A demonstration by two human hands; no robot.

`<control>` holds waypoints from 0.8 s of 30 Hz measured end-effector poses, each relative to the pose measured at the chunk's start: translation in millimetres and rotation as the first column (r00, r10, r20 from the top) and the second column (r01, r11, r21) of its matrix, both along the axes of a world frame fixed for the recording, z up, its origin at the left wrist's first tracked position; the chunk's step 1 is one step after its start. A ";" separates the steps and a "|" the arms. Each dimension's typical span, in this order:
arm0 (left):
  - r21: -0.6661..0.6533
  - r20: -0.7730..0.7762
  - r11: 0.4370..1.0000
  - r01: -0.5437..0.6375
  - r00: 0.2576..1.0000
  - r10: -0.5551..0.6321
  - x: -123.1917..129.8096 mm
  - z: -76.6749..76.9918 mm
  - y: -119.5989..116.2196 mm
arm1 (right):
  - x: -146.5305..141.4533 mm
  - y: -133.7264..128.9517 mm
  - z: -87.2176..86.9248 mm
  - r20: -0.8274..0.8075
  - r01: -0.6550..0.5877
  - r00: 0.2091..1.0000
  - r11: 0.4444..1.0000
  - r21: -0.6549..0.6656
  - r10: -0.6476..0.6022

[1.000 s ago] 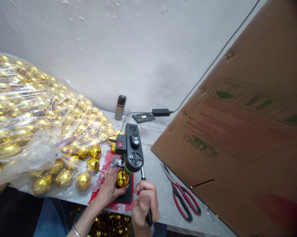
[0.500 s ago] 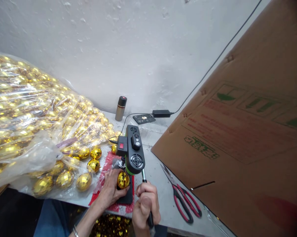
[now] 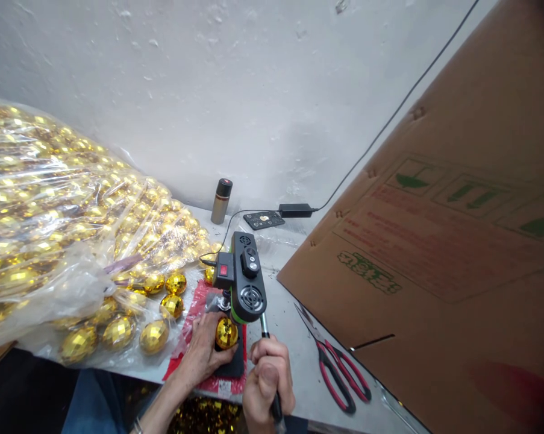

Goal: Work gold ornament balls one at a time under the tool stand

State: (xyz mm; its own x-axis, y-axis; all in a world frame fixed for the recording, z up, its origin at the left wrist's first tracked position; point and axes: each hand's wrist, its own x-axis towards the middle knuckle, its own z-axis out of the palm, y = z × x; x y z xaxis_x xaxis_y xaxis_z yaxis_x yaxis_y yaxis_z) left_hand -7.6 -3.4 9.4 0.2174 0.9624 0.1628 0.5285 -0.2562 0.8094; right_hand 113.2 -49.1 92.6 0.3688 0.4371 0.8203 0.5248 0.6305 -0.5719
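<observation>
A small black bench drill press (image 3: 248, 278), with a red switch and a vented top, stands on a red plastic sheet (image 3: 181, 361) at the table's front. Under its head my left hand (image 3: 205, 348) grips a shiny gold faceted ball (image 3: 227, 333) between thumb and fingers, against the black base (image 3: 232, 365). My right hand (image 3: 268, 377) is wrapped around the lever (image 3: 277, 405) at the machine's right side. The underside of the head, where it meets the ball, is hidden from me.
A big clear bag of gold balls (image 3: 73, 199) fills the left, several loose gold balls (image 3: 154, 336) before it. Red-handled scissors (image 3: 339, 367) lie beside a large cardboard box (image 3: 416, 253). Behind stand a spray can (image 3: 221, 202), a black phone-like slab (image 3: 263, 219) and a power adapter (image 3: 295, 210).
Almost nothing differs. The whole view has shifted very slightly; both hands keep their places on the ball and the lever.
</observation>
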 end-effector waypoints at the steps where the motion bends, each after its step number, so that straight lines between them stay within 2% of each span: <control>1: 0.002 0.000 1.000 0.000 1.000 0.000 0.1 0.1 0.1 | 0.2 0.3 -0.4 0.002 0.004 1.000 1.000 0.004 -0.004; 5: -0.001 0.001 1.000 0.010 1.000 -0.010 0.3 3.7 0.1 | 2.4 0.1 -6.6 0.013 0.018 1.000 1.000 -0.007 -0.018; 10: -0.026 0.002 1.000 0.017 1.000 -0.017 -0.3 8.1 -0.2 | 3.9 -2.0 -25.4 0.091 -0.003 0.996 1.000 -0.009 0.004; 14: -0.044 -0.012 0.999 0.022 1.000 -0.023 0.5 7.6 -1.1 | -0.5 -1.1 -40.6 -0.005 0.016 1.000 1.000 -0.002 -0.016; 16: -0.045 -0.017 0.999 0.014 1.000 -0.015 2.0 7.4 -0.5 | -2.4 0.1 -39.9 0.011 0.000 1.000 1.000 0.009 0.000; 19: -0.024 -0.010 1.000 0.006 1.000 -0.006 4.0 7.8 2.3 | -2.3 1.3 -18.6 -0.010 -0.039 0.999 0.999 0.028 0.039; 22: -0.013 0.001 1.000 0.002 1.000 -0.002 1.7 4.9 1.8 | 0.5 1.3 22.1 -0.131 -0.060 0.990 0.998 -0.023 0.057; 24: 0.004 0.001 0.999 0.037 0.999 -0.037 -4.2 -2.2 -5.0 | 2.4 1.1 47.3 -0.102 -0.103 0.991 0.988 -0.116 0.092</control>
State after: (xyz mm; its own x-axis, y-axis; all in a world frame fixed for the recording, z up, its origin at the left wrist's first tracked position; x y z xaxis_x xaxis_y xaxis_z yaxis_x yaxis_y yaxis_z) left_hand -11.9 -8.4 7.2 0.2531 0.9529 0.1669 0.5178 -0.2791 0.8087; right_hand 115.7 -48.0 140.0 0.3944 0.5685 0.7220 0.4030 0.5991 -0.6919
